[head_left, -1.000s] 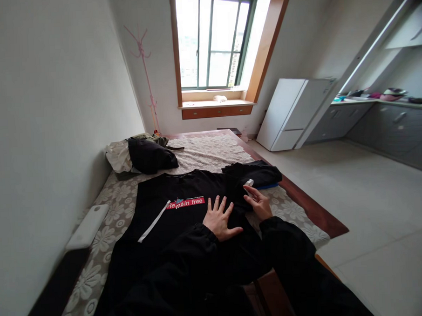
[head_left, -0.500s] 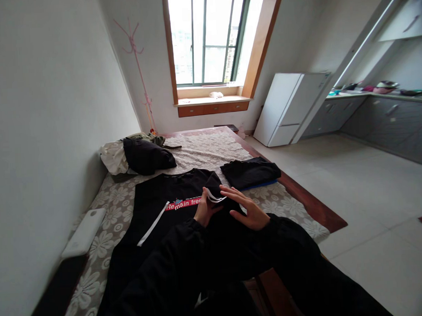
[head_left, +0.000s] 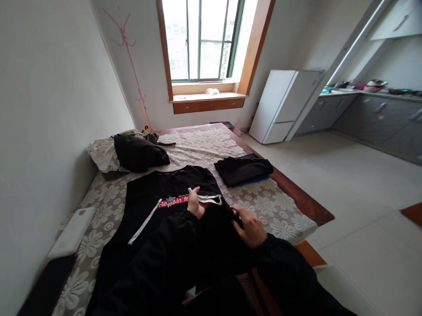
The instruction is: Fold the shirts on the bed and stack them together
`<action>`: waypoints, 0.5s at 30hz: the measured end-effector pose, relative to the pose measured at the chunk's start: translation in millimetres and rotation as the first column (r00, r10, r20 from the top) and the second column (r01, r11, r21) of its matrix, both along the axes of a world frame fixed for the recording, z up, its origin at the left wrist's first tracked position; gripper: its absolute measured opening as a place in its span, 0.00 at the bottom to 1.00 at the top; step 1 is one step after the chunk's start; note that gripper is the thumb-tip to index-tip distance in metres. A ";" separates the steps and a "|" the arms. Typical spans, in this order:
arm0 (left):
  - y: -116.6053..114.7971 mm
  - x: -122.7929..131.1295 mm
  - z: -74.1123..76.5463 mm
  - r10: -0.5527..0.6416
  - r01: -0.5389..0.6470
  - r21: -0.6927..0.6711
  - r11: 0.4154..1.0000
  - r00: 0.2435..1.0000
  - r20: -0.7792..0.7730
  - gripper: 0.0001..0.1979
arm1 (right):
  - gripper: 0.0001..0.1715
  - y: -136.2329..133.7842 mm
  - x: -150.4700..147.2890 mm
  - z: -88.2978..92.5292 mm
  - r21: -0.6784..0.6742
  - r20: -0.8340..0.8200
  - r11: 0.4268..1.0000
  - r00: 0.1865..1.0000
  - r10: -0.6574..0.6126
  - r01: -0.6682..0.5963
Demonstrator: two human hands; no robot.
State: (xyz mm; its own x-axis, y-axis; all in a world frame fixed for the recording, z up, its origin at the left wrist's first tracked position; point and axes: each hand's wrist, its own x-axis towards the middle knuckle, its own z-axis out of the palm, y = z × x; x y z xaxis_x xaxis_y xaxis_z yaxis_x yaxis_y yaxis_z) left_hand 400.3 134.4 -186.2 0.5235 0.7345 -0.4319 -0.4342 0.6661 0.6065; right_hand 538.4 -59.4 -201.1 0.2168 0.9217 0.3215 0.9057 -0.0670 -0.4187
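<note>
Left hand [head_left: 195,206] clamped on white-trimmed sleeve [head_left: 210,198] of black T-shirt [head_left: 163,185], right hand [head_left: 249,227] on it, grip unclear, folded black garment [head_left: 242,169] beside on bed [head_left: 269,211], red label [head_left: 171,202] reading "Remain fr"

Folded black garment [head_left: 242,169], white fridge [head_left: 282,106], pink coat stand [head_left: 130,63] — window [head_left: 200,35] behind

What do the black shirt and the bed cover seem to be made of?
The shirt looks like soft matte knit, probably cotton: it folds limply in the left hand. The bed cover looks like thin cloth, perhaps lace, with pale flowers.
</note>
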 end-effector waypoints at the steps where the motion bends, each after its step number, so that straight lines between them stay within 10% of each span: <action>1: 2.3 5.7 -1.1 0.011 -0.011 0.019 1.000 1.000 -0.022 0.05 | 0.29 -0.7 -1.9 -0.4 -0.010 0.024 1.000 1.000 0.010 -0.010; 7: 8.8 27.5 -8.4 0.089 -0.048 0.244 0.969 0.983 -0.163 0.20 | 0.30 -0.4 -3.8 -3.5 0.012 0.071 0.999 0.997 -0.036 0.035; 15: 26.0 -4.8 -3.1 0.172 0.039 0.537 0.843 0.926 -0.336 0.45 | 0.25 1.1 -1.6 -4.3 0.178 0.009 0.960 0.975 -0.222 0.217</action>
